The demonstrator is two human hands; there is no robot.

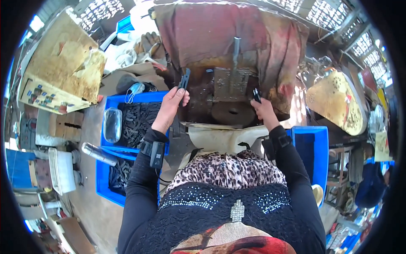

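A flat dark metal piece (185, 78) stands upright in my left hand (172, 103), whose fingers are closed round its lower end. My right hand (265, 111) is closed on a small dark object with a shiny tip (256, 95); its kind is too small to make out. Between and beyond my hands is a wet, brown machine bay with a round disc (233, 112) that has a hole in its middle. A metal pipe (236, 55) rises behind the disc. Both hands are apart from the disc.
A red-brown cloth (215, 27) drapes over the machine. At my left are blue crates (103, 139) of dark metal pieces, a clear container (112, 125) and a steel flask (99, 153). Another blue crate (325, 156) stands at my right. Worn boards (338, 101) flank the machine.
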